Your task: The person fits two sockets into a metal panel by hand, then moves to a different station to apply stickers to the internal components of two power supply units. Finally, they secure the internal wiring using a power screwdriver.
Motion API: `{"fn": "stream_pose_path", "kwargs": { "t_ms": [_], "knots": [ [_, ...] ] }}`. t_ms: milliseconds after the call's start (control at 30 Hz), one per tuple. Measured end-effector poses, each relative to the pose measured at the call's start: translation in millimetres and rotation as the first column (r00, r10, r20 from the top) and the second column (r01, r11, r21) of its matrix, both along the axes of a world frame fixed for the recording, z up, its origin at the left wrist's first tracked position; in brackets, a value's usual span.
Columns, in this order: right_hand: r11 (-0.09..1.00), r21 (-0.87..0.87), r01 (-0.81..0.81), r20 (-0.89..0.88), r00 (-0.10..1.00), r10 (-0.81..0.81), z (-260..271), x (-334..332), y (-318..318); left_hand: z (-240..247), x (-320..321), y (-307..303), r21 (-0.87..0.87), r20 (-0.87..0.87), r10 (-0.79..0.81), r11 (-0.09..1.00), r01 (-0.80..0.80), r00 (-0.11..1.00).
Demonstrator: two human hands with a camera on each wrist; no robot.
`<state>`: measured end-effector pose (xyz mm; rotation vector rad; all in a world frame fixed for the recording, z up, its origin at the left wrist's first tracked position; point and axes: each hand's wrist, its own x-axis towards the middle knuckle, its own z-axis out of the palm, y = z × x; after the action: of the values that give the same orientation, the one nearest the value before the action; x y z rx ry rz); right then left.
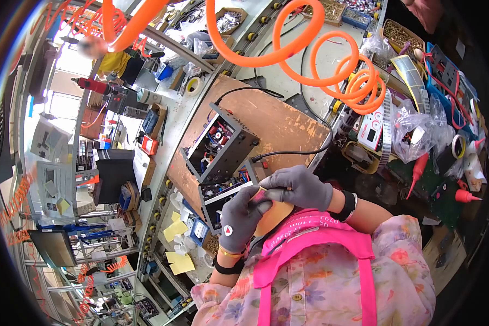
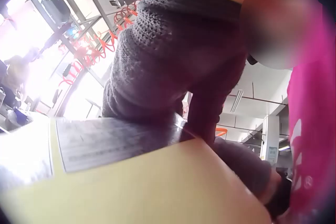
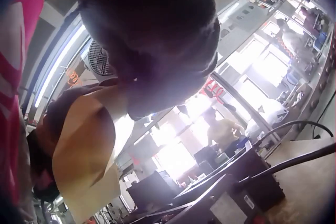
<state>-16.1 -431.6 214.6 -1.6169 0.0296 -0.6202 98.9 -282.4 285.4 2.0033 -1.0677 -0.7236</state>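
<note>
Both hands wear grey gloves and meet in front of the person's chest. The left hand (image 1: 240,216) pinches a yellow-backed label sheet (image 1: 276,216) between thumb and fingers. At the sheet's upper edge, the right hand (image 1: 300,187) pinches with its thumb and fingertips, close against the left fingers. A printed silvery label (image 2: 113,142) lies on the yellow backing in the left wrist view. From the right wrist, the sheet (image 3: 86,145) looks bent into a curve. Just beyond the hands stand two dark metal-cased electronic units, one farther (image 1: 236,146) and one nearer (image 1: 214,204), their insides exposed.
A worn brown board (image 1: 277,117) lies under the units. Black cables (image 1: 293,153) run from them. Orange coiled hose (image 1: 296,51) hangs overhead. Red-tipped bottles (image 1: 418,171), plastic bags and a tape roll crowd the right side. Yellow paper pieces (image 1: 179,262) lie at the left.
</note>
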Motion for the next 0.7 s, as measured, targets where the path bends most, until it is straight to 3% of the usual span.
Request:
{"fn": "stream_pose_path", "kwargs": {
  "t_ms": [200,267,300,367,467,600,700],
  "knots": [
    [0.967,0.205,-0.148,-0.109,0.979,0.173,5,0,-10,-7,-1,2,0.016,0.041,0.026,1.000,-0.027,0.999],
    [0.979,0.156,-0.131,-0.100,0.984,0.147,4,1,-10,-3,-3,-4,-0.004,0.059,0.008,1.000,-0.008,0.998],
    [0.984,0.131,-0.121,-0.095,0.986,0.134,3,2,-10,-3,-4,-4,-0.015,0.014,0.018,1.000,-0.017,1.000],
    [0.959,0.253,-0.127,-0.129,0.978,0.164,-5,3,-11,-3,-6,-7,-0.038,-0.073,0.032,0.999,-0.035,0.997],
    [0.914,0.381,-0.138,-0.132,0.970,0.202,-4,3,-16,-14,8,-1,0.053,-0.231,-0.010,0.998,0.023,0.973],
    [0.882,0.456,-0.116,-0.047,0.987,0.154,-26,14,-24,-15,7,-6,-0.175,-0.317,0.013,0.982,-0.072,0.948],
    [0.681,0.727,0.087,-0.274,0.946,0.172,-31,11,-49,-2,13,-9,-0.345,-0.363,0.167,0.890,-0.299,0.917]
  ]
}}
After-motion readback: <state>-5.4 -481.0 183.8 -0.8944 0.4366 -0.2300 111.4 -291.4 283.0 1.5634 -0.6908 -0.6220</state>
